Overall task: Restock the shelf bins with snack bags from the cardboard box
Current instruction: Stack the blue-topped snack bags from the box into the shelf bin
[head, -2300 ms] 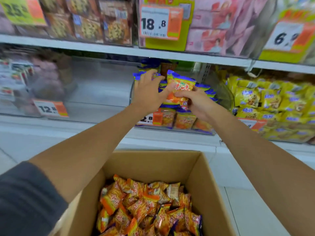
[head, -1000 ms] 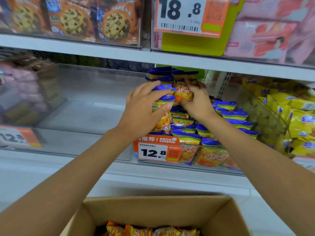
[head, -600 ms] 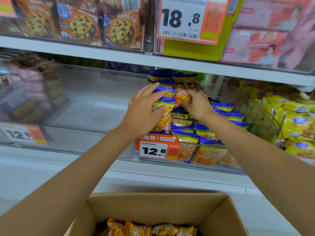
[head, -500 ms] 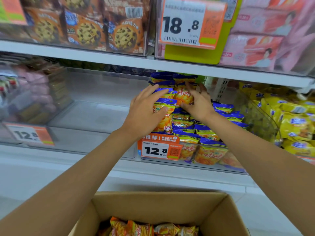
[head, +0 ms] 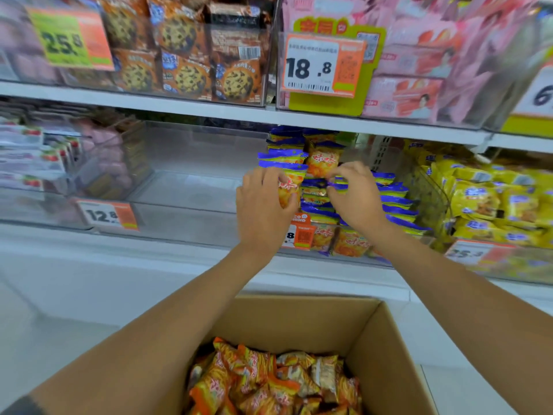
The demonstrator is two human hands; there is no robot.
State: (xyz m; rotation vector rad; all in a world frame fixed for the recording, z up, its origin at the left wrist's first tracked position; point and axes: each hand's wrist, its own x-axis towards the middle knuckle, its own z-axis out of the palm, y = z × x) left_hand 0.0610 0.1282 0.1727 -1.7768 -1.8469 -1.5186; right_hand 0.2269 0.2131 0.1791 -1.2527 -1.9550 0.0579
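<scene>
Just left of the left hand point(head: 263, 205) sits a clear bin point(head: 191, 187). That hand is curled round an upright snack bag point(head: 289, 190), fingers and thumb on its sides, holding it against the stacked bags point(head: 395, 202) in the neighbouring bin. Beside it, the right hand point(head: 354, 199) has its fingers bent and looks to be pinching the blue top edge of one of the stacked bags, though the blur leaves me unsure. I'd judge these bags light, puffy and slick, with brittle contents, so they are best taken by the sides or the crimped top, without squeezing. Below both hands, under the forearms, the cardboard box point(head: 299, 313) holds many more loose bags point(head: 269, 381).
</scene>
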